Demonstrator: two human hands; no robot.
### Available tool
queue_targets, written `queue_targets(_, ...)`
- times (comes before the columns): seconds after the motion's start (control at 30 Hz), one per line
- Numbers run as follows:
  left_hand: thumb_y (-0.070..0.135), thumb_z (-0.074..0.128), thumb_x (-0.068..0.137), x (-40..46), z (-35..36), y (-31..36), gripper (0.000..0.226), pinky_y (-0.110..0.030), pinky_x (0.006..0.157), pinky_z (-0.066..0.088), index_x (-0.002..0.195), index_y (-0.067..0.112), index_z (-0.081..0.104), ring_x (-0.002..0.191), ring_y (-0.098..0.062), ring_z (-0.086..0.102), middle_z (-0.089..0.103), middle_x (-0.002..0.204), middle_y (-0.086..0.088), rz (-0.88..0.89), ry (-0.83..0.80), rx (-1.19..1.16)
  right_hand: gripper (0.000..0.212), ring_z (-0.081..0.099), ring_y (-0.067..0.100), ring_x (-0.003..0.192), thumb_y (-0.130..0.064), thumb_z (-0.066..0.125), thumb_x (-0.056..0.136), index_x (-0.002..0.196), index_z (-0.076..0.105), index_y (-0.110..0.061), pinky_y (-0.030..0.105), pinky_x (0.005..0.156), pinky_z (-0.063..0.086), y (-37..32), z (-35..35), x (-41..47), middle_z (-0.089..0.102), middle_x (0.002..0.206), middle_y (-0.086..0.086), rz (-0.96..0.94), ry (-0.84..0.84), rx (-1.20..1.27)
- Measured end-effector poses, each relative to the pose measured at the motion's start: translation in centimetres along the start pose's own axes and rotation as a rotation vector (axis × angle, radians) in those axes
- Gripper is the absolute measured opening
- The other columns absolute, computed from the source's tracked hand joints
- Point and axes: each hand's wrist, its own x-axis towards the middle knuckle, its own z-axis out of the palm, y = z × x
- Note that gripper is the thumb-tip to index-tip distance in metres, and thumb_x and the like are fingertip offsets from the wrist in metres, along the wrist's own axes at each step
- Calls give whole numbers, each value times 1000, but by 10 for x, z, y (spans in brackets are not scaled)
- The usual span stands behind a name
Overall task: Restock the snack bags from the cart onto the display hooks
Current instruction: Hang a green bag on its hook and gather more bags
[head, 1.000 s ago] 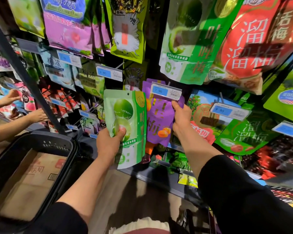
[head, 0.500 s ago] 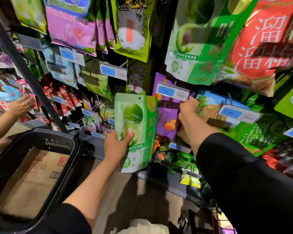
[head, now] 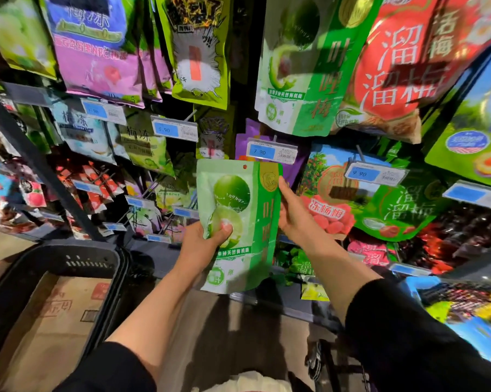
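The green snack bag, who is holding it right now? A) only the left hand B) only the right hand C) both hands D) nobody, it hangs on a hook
C: the left hand grips the green snack bag low on its front, and the right hand holds its right edge.

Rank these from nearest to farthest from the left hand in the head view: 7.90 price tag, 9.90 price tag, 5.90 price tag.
From the left hand:
1. 7.90 price tag, above and slightly right.
2. 5.90 price tag, above and left.
3. 9.90 price tag, far right, past the right hand.
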Motion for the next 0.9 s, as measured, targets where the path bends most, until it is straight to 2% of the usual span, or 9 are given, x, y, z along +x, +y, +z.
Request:
queue_targets(0.07,10,71,84,-4,9,7,7,-16,71,49,90,13,68,76,-3,66,72,81,9,31,-65,6,35,66,27,100,-29,55,94,118,63,-5,43,95,52,-16,-3,-17,67,114,16,-53,-29,81)
queue_targets(0.13,10,70,85,-8,20,16,7,-10,62,48,90,11,66,74,-5,66,70,79,8,53,-121,-6,20,71,21,81,-16,51,97,102,67,-5,38,81,56,-37,-5,-37,73,93,12,-123,-1,85)
queue_targets(0.2,10,68,87,-11,29,27,7,-10,52,46,86,14,61,62,-3,66,68,65,11,56,-185,-31,24,71,18,70,-9,52,96,83,72,-12,36,75,58,-60,-8,-55,74,80,8,-197,2,41)
queue_targets(0.3,9,64,90,-9,40,54,6,-11,52,48,89,12,59,44,5,56,63,53,13,87,-264,-70,19,70,17,69,-5,54,94,86,71,-9,34,70,59,-97,-5,-74,74,79,8,-320,51,-46)
queue_targets(0.43,25,76,81,16,43,99,19,-16,70,51,93,18,65,81,-8,69,72,86,4,254,-255,-25,11,68,15,61,-2,58,91,87,68,-6,31,66,57,-150,16,-83,73,71,5,-500,181,-56)
queue_targets(0.53,14,77,78,35,39,139,41,-6,71,46,113,16,55,82,8,63,66,99,6,408,-156,-5,12,67,15,59,-2,58,91,86,67,-7,30,62,57,-184,35,-85,72,67,3,-574,212,-30)
queue_targets(0.63,26,77,80,51,34,179,82,-25,104,39,146,15,29,124,-6,50,50,140,-3,620,-27,133,11,67,17,63,-3,61,90,83,68,-8,35,69,57,-208,50,-79,72,70,4,-630,248,-32)
queue_targets(0.73,22,67,89,60,31,218,80,-18,114,11,152,11,18,145,-12,17,19,159,-5,890,103,392,9,67,17,63,-5,65,88,81,67,-10,36,72,57,-224,61,-68,71,74,5,-646,282,-71)
queue_targets(0.9,6,61,90,79,39,269,75,-20,115,3,152,5,18,149,-23,5,6,161,-9,1135,86,706,6,67,24,72,-5,67,85,82,66,-9,43,78,57,-241,66,-45,70,83,11,-617,306,-24)
